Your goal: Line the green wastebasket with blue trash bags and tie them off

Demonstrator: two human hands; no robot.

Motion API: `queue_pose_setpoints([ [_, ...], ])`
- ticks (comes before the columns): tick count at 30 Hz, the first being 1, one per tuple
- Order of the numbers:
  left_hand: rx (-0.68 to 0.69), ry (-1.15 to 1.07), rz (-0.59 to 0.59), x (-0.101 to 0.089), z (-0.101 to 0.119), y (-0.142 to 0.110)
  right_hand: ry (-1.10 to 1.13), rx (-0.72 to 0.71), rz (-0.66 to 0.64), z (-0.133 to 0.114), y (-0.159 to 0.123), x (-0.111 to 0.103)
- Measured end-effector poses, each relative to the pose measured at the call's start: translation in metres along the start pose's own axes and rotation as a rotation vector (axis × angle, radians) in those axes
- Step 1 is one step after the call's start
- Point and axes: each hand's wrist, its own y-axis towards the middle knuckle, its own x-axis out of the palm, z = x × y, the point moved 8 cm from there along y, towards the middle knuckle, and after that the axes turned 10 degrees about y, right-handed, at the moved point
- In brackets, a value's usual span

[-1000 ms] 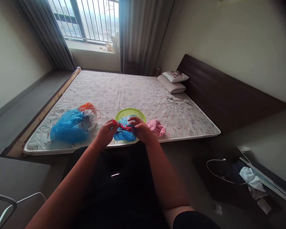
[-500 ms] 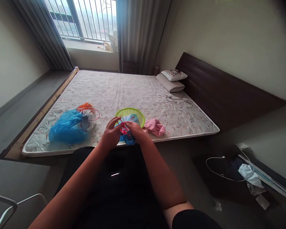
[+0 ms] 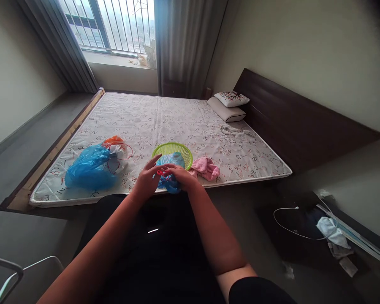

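Left hand [image 3: 147,181] and right hand [image 3: 182,177]: fingers pinched on red string [image 3: 162,172] | string runs left-right between them, hands equally close | over blue bag [image 3: 168,181], near edge of bed [image 3: 177,122], before green basket [image 3: 174,148].

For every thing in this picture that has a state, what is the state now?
Left hand: closed on the red string.
Right hand: closed on the red string.
Red string: bunched between both hands.
Small blue bag: crumpled, under the hands.
Green basket: upright on the mattress.
Big blue bag: full, lying.
Pink cloth: crumpled.
Curtain: partly drawn.
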Motion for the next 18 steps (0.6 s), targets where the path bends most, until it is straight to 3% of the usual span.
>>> queue_pose_setpoints([
  [3,-0.048,-0.046,0.014,-0.003,-0.002,0.001,0.014,0.034,-0.027,0.007,0.0,-0.002],
  [6,-0.141,-0.127,0.039,-0.003,-0.007,-0.001,0.096,-0.111,0.053,-0.007,0.0,-0.01],
  [9,-0.291,-0.289,0.055,0.001,-0.02,-0.006,0.315,-0.282,0.156,-0.028,-0.002,-0.024],
  [13,-0.428,-0.4,0.049,0.003,-0.053,-0.01,0.45,-0.417,0.311,-0.05,-0.009,-0.052],
  [18,-0.576,-0.299,0.06,0.0,-0.108,-0.016,0.358,-0.411,0.358,-0.062,-0.008,-0.082],
])
